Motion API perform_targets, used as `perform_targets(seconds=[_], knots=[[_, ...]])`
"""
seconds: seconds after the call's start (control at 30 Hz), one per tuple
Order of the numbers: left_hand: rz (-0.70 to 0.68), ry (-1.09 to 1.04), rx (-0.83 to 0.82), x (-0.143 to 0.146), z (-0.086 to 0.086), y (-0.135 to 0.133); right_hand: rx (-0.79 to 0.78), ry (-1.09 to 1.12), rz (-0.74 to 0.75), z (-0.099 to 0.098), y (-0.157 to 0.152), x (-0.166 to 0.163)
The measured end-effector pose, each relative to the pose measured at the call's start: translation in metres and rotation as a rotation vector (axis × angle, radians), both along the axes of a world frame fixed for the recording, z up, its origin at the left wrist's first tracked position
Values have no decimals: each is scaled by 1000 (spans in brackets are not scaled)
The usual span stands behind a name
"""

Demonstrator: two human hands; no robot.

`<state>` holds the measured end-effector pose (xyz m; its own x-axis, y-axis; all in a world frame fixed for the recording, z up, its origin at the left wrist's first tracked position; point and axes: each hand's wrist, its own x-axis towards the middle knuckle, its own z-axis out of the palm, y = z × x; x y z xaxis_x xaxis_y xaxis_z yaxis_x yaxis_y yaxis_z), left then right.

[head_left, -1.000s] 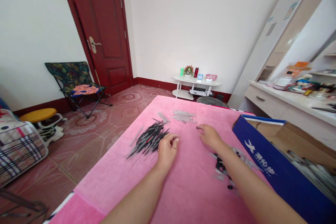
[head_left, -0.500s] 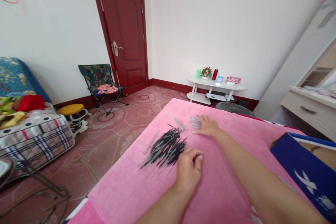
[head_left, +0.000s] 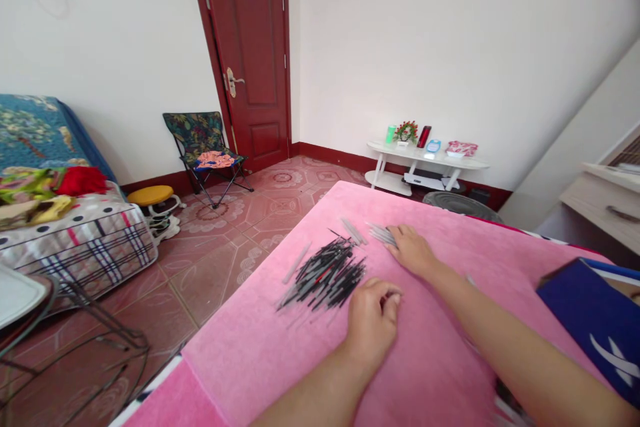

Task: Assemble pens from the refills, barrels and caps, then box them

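A pile of thin black pen refills, some greyish and one red, lies on the pink cloth. My left hand rests at its right edge with fingers curled in; whatever they hold, if anything, is hidden. Beyond the pile, my right hand lies low on the cloth, thumb and fingers closing around the near ends of a small bunch of clear, whitish tubes. Just left of that bunch sits another group of pale tubes. A further pale strip lies along the pile's left side.
The pink cloth covers the table. At the right edge stands a blue box with a white mark. Past the table are a low white stand, a folding chair, a yellow stool and a red door.
The view has swung slightly left, shifting everything rightward. My right thumb and fingers have drawn closer together around the clear tubes. My left hand stays curled beside the pile.
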<state>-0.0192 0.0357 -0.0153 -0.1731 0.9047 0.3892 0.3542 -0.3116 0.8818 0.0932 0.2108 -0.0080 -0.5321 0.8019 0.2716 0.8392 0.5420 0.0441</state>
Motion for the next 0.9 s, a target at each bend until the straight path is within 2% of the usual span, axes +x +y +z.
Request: perform_targets(seconds=[0.2,0.37,0.53,0.67,0.8,0.9], knots=[[-5,9,11,-1,1,-2,-28,-40,58,7,-41,18],[-6,2,9,0,3,-2,-30,-38,40,17,-59,22],[-3,-3,-11,1,1,-1,-52,37,86,30,-48,-27],[-25,-7,-35,2,-2,-1,-162,8,-29,36,-22,-86],[-24,5,-48,1,-5,0,-205,-29,-124,28,-1,-127],[-27,7,-55,1,-8,1,-219,-42,-151,18,7,-137]])
